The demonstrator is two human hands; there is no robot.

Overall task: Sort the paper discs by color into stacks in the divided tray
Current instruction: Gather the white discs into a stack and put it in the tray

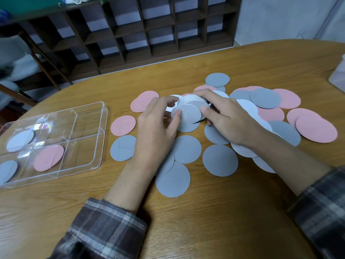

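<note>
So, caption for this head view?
The left hand and right hand hold a pale stack above scattered discs; tray sits left.

Clear plastic divided tray [104, 131] at the left of the wooden table [205, 221]; loose paper discs [220, 160] spread to its right.
In the tray, a pale disc [19, 141] lies far left, a pink disc [49, 157] nearer and to its right, and a grey disc [7, 171] in the near-left corner. Left hand [156, 128] and right hand [229, 120] hold a stack of pale paper discs [188, 113] over the spread's middle.

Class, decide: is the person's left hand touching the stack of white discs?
Touching. The head view shows the left hand, thumb lying on top of the white stack, fingers curled round its far edge.
</note>
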